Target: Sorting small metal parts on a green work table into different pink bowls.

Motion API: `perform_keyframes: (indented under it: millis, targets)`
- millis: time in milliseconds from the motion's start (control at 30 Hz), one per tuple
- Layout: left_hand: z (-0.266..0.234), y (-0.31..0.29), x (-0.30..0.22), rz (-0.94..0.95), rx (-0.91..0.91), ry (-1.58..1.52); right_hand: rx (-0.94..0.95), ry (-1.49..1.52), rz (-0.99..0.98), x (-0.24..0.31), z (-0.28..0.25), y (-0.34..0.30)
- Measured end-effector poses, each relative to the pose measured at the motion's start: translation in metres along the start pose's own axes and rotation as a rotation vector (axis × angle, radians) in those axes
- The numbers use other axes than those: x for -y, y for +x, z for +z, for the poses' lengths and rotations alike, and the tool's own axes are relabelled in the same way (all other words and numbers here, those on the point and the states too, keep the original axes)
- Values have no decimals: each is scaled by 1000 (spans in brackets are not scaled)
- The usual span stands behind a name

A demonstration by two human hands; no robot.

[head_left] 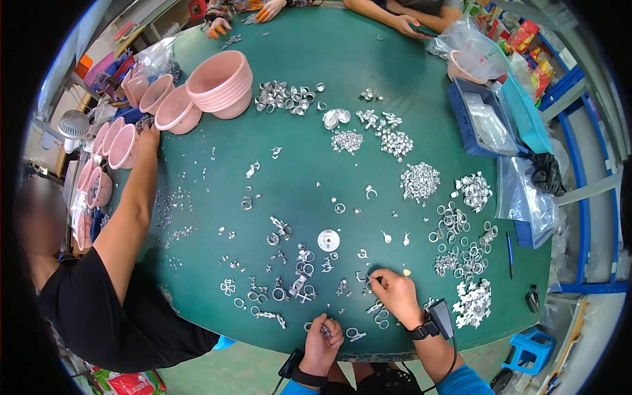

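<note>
Near the table's front edge, my left hand (324, 341) is curled closed around small silver metal pieces (325, 330), partly hidden by the fingers. My right hand (397, 294) reaches farther in, palm down, thumb and fingers pinched together; what they hold is too small to make out. A silver ring (361, 276) lies just left of those fingertips. Below the right hand are several more rings (382, 318). Another ring with a silver piece (354, 334) lies right of my left hand. Beyond both hands sits a round silver disc (328, 240) among scattered ring parts.
Piles of rings (473, 258) and white-silver pieces (473, 303) lie at right, near a blue pen (510, 255) and a blue crate (474, 122). Pink baskets (220, 82) stand far left. A co-worker's arm (135, 214) reaches across the left side; others' hands (408, 26) are at the far edge.
</note>
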State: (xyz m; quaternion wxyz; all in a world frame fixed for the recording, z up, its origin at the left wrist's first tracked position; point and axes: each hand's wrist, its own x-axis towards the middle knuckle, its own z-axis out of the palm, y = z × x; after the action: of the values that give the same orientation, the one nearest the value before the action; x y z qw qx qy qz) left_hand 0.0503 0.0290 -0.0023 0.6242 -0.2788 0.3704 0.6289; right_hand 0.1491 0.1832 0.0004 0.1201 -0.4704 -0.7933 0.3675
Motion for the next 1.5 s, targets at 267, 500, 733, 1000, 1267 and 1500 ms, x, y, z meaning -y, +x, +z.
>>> perform_keyframes:
  millis: [267, 500, 733, 1000, 1267, 1500]
  targets:
    - [0, 2, 3, -13, 17, -21, -23, -279, -88, 2, 11, 5]
    - [11, 2, 3, -51, 75, -32, 122, -325, -125, 13, -10, 21]
    - [25, -5, 11, -143, 233, -140, 506, 81, -162, 71, -65, -32]
    - [72, -50, 8, -259, 402, 85, 255, 1718, 474, 24, -75, -58]
    - [85, -89, 10, -10, 157, 425, 262, 2024, 465, 41, -114, -77]
    - [58, -84, -6, -175, 294, 479, -178, 2029, 661, 28, -80, -116]
